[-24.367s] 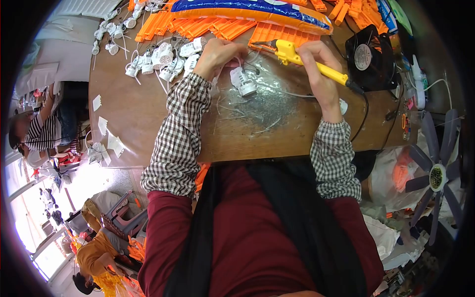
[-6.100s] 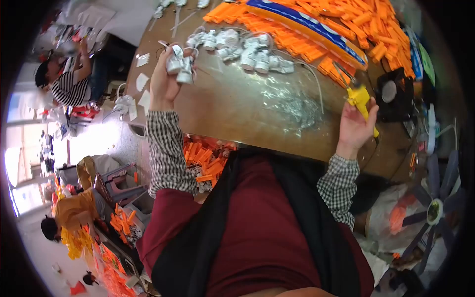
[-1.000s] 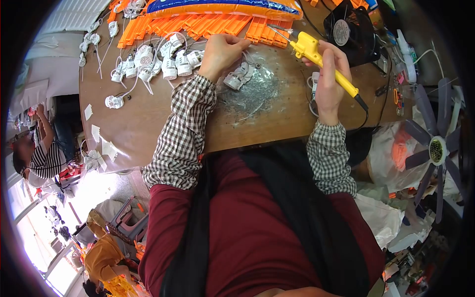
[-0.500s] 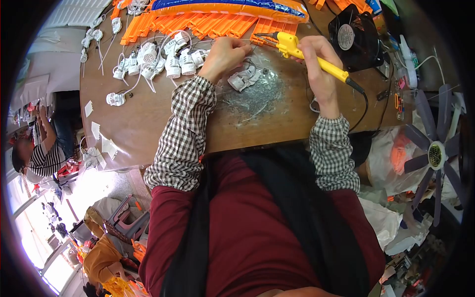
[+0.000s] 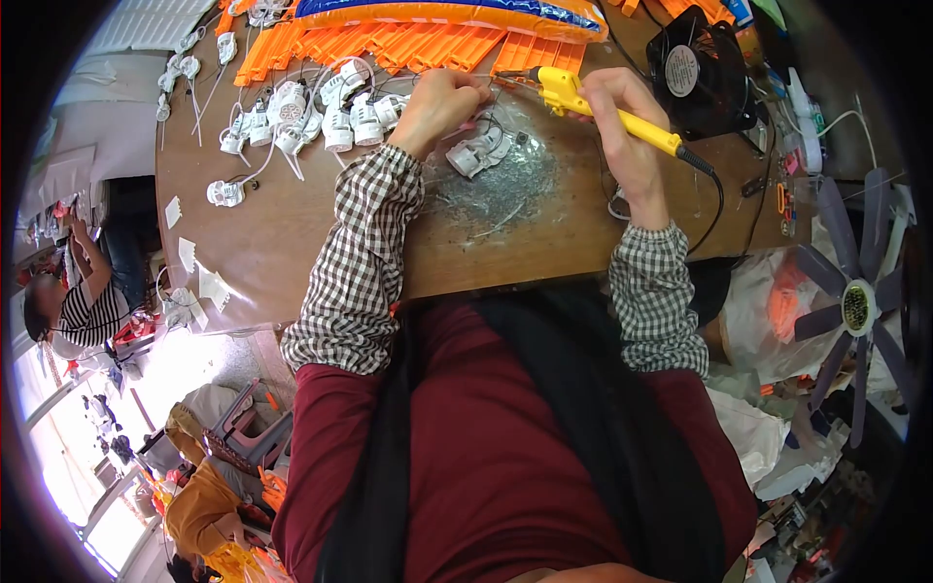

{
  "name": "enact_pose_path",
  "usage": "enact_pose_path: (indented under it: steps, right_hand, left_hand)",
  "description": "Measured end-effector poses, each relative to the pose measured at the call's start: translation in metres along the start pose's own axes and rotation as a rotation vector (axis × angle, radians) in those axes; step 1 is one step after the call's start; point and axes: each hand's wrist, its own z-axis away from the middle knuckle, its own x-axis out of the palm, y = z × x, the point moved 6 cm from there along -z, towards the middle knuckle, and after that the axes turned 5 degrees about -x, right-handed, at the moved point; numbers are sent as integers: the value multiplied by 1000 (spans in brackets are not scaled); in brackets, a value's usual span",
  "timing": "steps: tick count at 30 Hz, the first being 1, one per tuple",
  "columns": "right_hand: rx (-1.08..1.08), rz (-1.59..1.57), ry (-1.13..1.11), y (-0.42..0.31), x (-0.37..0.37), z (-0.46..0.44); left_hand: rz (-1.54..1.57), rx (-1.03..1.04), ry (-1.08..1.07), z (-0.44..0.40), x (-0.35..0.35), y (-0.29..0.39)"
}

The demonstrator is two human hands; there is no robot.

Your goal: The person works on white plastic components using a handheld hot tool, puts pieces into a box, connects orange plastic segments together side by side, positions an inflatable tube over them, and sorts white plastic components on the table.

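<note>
My right hand point(image 5: 627, 126) is closed around a yellow soldering iron point(image 5: 559, 89) with a trigger-like grip. Its tip points left, toward the fingers of my left hand point(image 5: 445, 105). Those fingers are pinched together near the tip; a thin wire seems to run there, but what they hold is too small to make out. Just below them, a white plastic part point(image 5: 476, 155) with dark wires lies on the scuffed, glossy patch of the table point(image 5: 544, 257). Left of my left hand sits a cluster of similar white parts point(image 5: 335, 124) with white cables.
Orange plastic strips point(image 5: 389, 49) and an orange-blue bag point(image 5: 447, 12) lie along the far side. A black fan point(image 5: 690, 78) stands at the right back, and the iron's black cord point(image 5: 719, 199) trails beside it. A larger fan point(image 5: 855, 306) is at right. Other people sit at left.
Almost nothing differs. The iron's tip and both hands have shifted only slightly, and the white parts lie as before.
</note>
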Motion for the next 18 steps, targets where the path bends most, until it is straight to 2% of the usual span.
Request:
enact_pose_path:
  steps: [9, 12, 18]
  right_hand:
    - [-62, 1, 72, -5, -3, -3]
    - [0, 17, 6, -2, -2, 1]
    - [-8, 17, -12, -1, -2, 0]
  left_hand:
    - [24, 14, 25, 10, 0, 3]
    - [38, 36, 19, 6, -1, 3]
    - [-9, 25, -2, 3, -1, 4]
